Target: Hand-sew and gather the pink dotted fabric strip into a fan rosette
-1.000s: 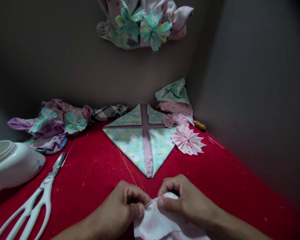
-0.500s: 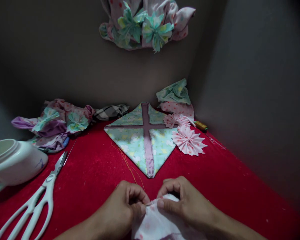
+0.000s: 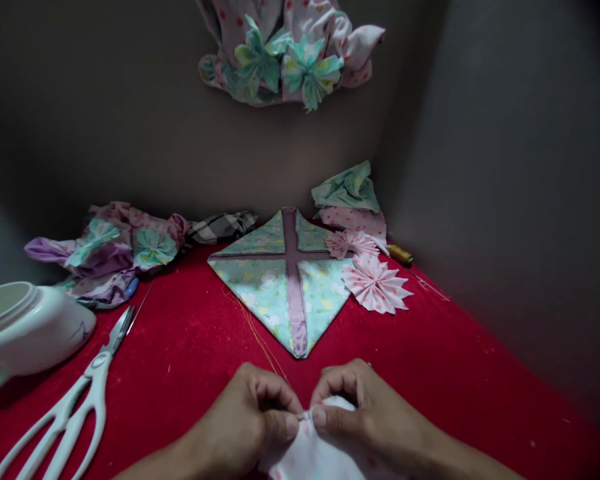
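The left hand and right hand are edging closer together, fingertips pinching the white cloth low over the red tabletop, its edge seemingly only partly gathered, while two pleated flowers are lying beyond, apparently formed.

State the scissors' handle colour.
The scissors' handles are white, seen best in the head view, at the person's left.

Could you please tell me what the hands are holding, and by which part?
Both the left hand and the right hand pinch the white cloth with reddish spots along its upper edge.
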A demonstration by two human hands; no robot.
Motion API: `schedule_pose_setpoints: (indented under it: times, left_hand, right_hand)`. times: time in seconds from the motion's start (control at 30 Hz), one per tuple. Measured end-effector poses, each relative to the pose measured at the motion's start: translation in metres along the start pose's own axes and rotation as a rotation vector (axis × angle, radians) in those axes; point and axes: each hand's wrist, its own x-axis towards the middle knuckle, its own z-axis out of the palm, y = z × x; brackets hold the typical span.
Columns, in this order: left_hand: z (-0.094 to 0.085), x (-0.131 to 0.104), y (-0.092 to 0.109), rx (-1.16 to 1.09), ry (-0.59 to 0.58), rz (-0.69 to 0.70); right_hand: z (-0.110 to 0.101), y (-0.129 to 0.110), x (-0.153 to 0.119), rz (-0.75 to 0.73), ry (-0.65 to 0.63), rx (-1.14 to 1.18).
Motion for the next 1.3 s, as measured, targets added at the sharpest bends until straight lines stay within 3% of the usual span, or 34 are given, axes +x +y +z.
schedule_pose_setpoints:
  times: [0.13,0.27,0.33,0.4,0.47,0.63,0.7,0.8,0.97,1.1,1.17,1.3]
  left_hand:
    - [0.007,0.004,-0.004,-0.043,0.075,0.03]
    - [0.009,0.001,-0.004,-0.054,0.037,0.024]
    - [0.007,-0.003,-0.002,0.095,0.103,0.224]
    - [0.004,-0.006,-0.002,0.326,0.183,0.514]
    - [0.003,-0.007,-0.003,0.521,0.174,0.741]
    - [0.004,-0.007,-0.013,0.929,0.133,0.98]
    - [0.006,-0.012,-0.013,0.992,0.135,1.033]
    - [0.007,-0.02,-0.009,0.739,0.128,0.913]
    - [0.008,-0.014,0.0,-0.157,-0.09,0.376]
    - [0.004,-0.005,0.008,-0.383,-0.131,0.215]
    - [-0.002,-0.004,0.017,-0.407,-0.017,0.185]
    - [-0.036,-0.003,0.039,-0.428,0.407,0.268]
  right_hand:
    - [0.003,-0.002,0.001,-0.006,0.002,0.014]
    - [0.005,-0.002,0.004,-0.035,0.008,0.025]
    - [0.005,-0.003,0.004,-0.049,0.013,0.038]
    - [0.006,-0.004,0.004,-0.044,0.025,0.046]
    - [0.006,-0.006,0.002,-0.044,0.026,0.045]
    - [0.008,-0.006,-0.001,-0.094,0.038,-0.022]
    - [0.01,-0.003,-0.001,-0.097,0.058,-0.038]
    - [0.01,0.001,-0.001,-0.121,0.062,-0.024]
    - [0.007,-0.006,-0.003,-0.092,-0.09,0.007]
    - [0.006,-0.011,-0.003,-0.023,-0.141,0.016]
    - [0.006,-0.011,-0.003,0.069,-0.122,0.01]
    - [0.005,-0.01,-0.005,0.203,-0.114,0.009]
